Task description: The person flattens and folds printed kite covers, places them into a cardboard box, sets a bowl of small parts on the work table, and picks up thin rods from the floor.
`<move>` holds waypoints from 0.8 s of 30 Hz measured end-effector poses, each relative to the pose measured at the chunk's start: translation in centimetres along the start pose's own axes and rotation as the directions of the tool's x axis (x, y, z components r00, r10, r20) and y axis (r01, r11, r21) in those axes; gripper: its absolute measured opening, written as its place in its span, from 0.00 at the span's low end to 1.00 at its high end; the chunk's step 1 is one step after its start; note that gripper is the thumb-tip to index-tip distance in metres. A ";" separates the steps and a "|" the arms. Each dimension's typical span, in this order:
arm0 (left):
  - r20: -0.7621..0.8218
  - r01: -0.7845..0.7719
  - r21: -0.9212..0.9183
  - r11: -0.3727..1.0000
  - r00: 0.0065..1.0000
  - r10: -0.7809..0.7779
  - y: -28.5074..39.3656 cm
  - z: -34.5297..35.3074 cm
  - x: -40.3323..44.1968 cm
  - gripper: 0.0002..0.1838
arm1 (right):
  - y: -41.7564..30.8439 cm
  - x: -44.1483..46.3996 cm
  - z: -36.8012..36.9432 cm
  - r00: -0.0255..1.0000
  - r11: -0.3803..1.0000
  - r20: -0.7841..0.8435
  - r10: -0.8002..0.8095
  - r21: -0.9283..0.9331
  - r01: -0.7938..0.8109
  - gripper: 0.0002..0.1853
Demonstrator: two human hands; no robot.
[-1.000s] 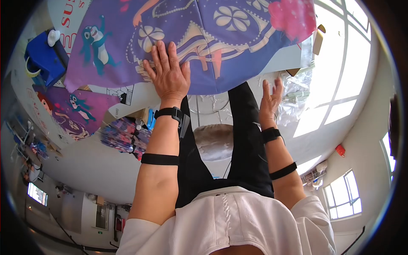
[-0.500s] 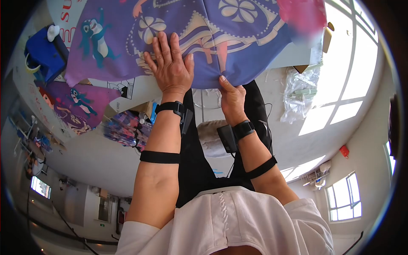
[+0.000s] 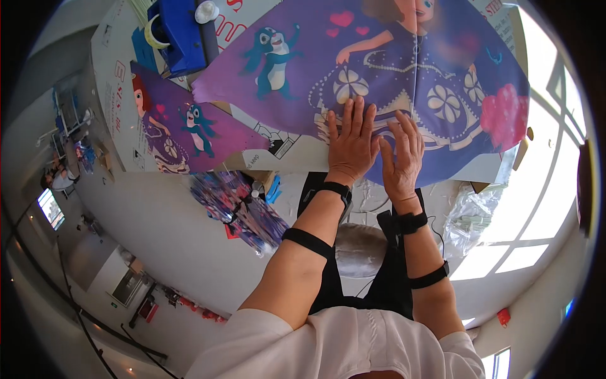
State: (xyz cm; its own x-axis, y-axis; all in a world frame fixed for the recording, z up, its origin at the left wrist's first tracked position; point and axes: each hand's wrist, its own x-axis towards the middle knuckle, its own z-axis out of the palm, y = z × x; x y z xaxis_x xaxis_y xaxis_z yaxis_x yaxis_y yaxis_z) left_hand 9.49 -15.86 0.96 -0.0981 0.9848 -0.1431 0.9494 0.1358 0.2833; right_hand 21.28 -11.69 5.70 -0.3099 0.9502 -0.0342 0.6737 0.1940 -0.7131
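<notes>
A large purple printed fabric sheet [image 3: 297, 69], shaped like a kite sail, lies over a cardboard-covered table. It bears a cartoon girl in a gown, a blue animal and pink hearts, and a straight seam runs down its middle. My left hand [image 3: 352, 145] lies flat on the sheet's lower part, fingers stretched out. Close beside it, my right hand [image 3: 403, 161] rests on the sheet near its bottom corner, fingers extended and slightly bent, thumb apart and nothing gripped. A second sheet with the same print [image 3: 189, 129] lies partly under it at the left.
A blue tape dispenser [image 3: 180, 41] with a pale roll and a white round knob stands at the table's upper left. Below the table edge are bundled printed pieces [image 3: 237, 208]. A clear plastic bag [image 3: 473, 215] lies at the right. A grey round stool [image 3: 360, 249] shows between my legs.
My right hand has let go of the sheet's bottom edge and moved up onto its surface beside my left hand. The view has shifted left, showing more of the table and dispenser.
</notes>
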 end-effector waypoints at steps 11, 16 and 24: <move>-0.166 -0.050 -0.534 0.844 0.985 -0.046 -3.4 -2.8 0.6 0.34 | 2.2 6.5 4.6 0.999 0.875 0.035 0.038 -0.485 -0.016 0.31; -0.421 0.236 -0.198 0.951 0.856 -0.301 -12.6 -9.3 9.0 0.37 | 1.7 6.6 4.5 0.997 0.854 0.058 0.057 -0.519 -0.019 0.31; -0.164 0.625 -0.026 0.780 0.767 -0.620 -22.4 -14.4 19.4 0.32 | 1.6 6.9 4.4 0.996 0.859 0.060 0.072 -0.511 -0.032 0.31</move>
State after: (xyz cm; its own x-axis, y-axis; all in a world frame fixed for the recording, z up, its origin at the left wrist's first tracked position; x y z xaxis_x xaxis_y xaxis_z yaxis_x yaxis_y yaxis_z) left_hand -17.96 1.81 5.50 -0.7133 0.6888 -0.1296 0.6714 0.7246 0.1557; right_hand 17.24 -5.90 1.20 -0.2997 0.9455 -0.1273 0.9313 0.2610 -0.2541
